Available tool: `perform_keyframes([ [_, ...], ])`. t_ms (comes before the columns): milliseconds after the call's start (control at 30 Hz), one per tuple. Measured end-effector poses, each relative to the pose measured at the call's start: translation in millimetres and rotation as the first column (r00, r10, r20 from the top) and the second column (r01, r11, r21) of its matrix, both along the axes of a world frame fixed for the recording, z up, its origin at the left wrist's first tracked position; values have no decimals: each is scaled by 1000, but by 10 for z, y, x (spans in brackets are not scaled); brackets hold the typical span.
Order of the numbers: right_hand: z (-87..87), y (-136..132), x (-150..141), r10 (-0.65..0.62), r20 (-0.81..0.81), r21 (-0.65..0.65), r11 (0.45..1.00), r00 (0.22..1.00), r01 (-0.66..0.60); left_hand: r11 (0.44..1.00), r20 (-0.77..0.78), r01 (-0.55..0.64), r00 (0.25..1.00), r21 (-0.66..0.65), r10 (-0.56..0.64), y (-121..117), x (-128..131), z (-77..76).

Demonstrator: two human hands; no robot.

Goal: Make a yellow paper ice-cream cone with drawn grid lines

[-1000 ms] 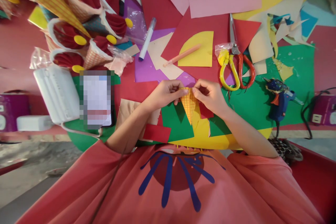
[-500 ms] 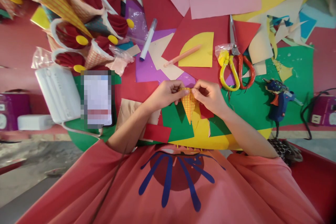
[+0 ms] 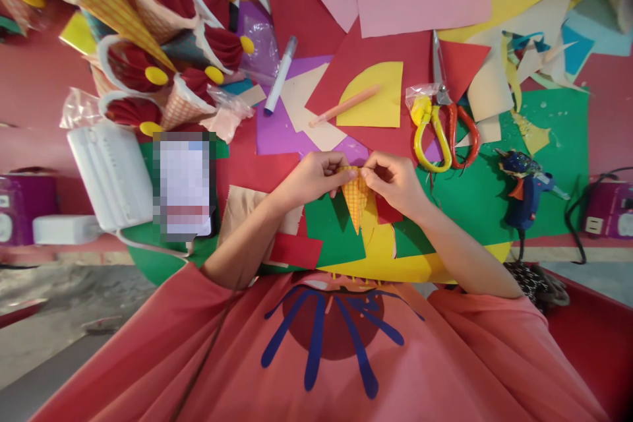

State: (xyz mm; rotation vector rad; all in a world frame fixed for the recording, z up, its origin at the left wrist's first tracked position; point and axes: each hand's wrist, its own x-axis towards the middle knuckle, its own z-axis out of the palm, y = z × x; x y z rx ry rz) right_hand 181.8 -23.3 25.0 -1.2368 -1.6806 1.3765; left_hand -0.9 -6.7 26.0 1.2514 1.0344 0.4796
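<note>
Between my hands is a small yellow paper cone (image 3: pixel 353 201) with an orange grid pattern, its tip pointing toward me. My left hand (image 3: pixel 324 175) pinches its wide end from the left, thumb laid across the top edge. On the other side of that edge, my right hand (image 3: pixel 390 178) pinches with thumb and fingertips. Below the cone lies a yellow paper scrap (image 3: pixel 380 237) on the green sheet (image 3: pixel 336 231). A red paper piece (image 3: pixel 297 250) rests near my left forearm. The cone's inside is hidden from view.
Scissors with yellow and red handles (image 3: pixel 441 132) lie beyond my right hand, and a blue glue gun (image 3: pixel 527 198) at the right. A marker (image 3: pixel 280 76), a yellow quarter-circle (image 3: pixel 378 86), a phone (image 3: pixel 184 184), a white power bank (image 3: pixel 109 175) and several paper cones (image 3: pixel 188 102) are around.
</note>
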Motion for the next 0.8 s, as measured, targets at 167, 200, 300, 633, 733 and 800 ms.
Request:
perform_keyframes([
  [167,-14,1,9,15,-22,-3,1000,1000,-15,999,19,7,1000,-32,-6,6,-8,14],
  [200,-15,0,8,18,-24,-5,1000,1000,-18,999,25,8,1000,-34,-7,4,-10,11],
  [300,-11,-3,1,17,-15,-2,1000,1000,-17,999,39,10,999,-31,-9,-4,-11,-6],
  [633,7,-5,-24,-13,-30,-54,998,999,11,998,46,-46,998,-30,47,-5,17,6],
  [733,2,-4,-23,-23,-69,-108,994,997,15,998,46,-61,997,-12,61,-17,22,-6],
  [800,-4,-1,-19,-28,-97,-173,985,995,11,998,36,-61,997,0,61,-29,27,-19],
])
